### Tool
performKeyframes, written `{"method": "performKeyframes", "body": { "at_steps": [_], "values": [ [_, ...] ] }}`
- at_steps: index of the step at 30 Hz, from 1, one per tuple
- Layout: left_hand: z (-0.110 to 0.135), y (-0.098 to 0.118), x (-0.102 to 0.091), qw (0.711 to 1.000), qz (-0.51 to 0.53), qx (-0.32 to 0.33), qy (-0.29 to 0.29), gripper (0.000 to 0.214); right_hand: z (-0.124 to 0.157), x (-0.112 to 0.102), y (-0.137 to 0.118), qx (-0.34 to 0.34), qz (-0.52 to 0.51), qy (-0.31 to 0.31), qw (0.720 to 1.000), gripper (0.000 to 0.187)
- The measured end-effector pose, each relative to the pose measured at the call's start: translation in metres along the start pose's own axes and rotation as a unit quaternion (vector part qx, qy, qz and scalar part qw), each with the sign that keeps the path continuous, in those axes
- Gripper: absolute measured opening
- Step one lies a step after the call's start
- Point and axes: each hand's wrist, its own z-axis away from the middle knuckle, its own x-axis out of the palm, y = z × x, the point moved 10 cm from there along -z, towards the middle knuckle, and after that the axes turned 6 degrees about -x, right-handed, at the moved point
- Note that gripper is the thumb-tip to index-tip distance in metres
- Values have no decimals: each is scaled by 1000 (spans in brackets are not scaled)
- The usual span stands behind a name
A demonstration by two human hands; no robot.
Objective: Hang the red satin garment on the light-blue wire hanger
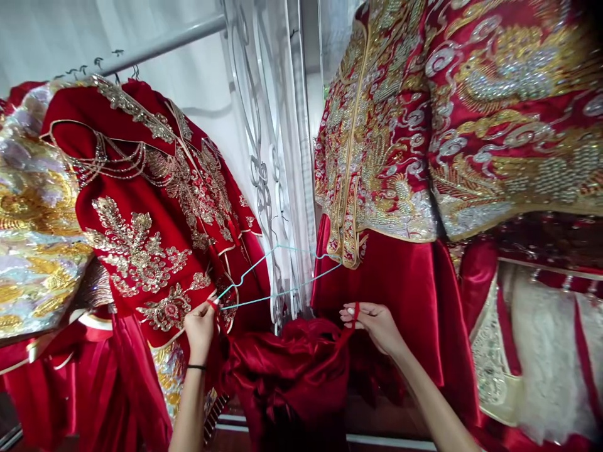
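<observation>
A dark red satin dress (292, 370) hangs between my two hands. My left hand (200, 326), with a thin black band at the wrist, is closed at the left end of a pale turquoise wire hanger (280, 294), where a red strap also shows. My right hand (372, 323) pinches the dress's other strap (354, 320), which is stretched up in a loop over the fingers. The right end of the hanger is above that hand, apart from it, in front of a red and gold jacket. The hanger's hook points up and away from me.
At left, a red jacket with gold appliqué (141, 188) and a gold-and-silver garment (32, 238) hang from a metal rail (174, 47). Heavily embroidered jackets (386, 125) and a red satin skirt (400, 295) hang at right. White scrolled metalwork (264, 169) stands between.
</observation>
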Motion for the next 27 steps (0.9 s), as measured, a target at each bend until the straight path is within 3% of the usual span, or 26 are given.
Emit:
{"method": "performKeyframes", "body": {
  "at_steps": [4,8,12,19,23,27],
  "values": [
    [-18,7,-21,999,36,-12,-21,22,-17,-14,-14,-39,-8,34,999,34],
    [-33,2,-18,988,103,-88,-80,18,-36,-38,-18,-67,30,97,993,37],
    [-37,-1,-11,981,127,-107,-103,17,-50,-51,-16,-74,44,113,990,39],
    [-36,-5,-6,981,129,-108,-99,25,-59,-40,-24,-60,20,34,997,33],
    [-34,-6,-11,979,136,-122,-95,30,-59,-39,-34,-68,-16,19,997,34],
    [-31,2,-15,979,113,-118,-120,34,-63,-29,-48,-76,24,-21,997,37]
  ]
}}
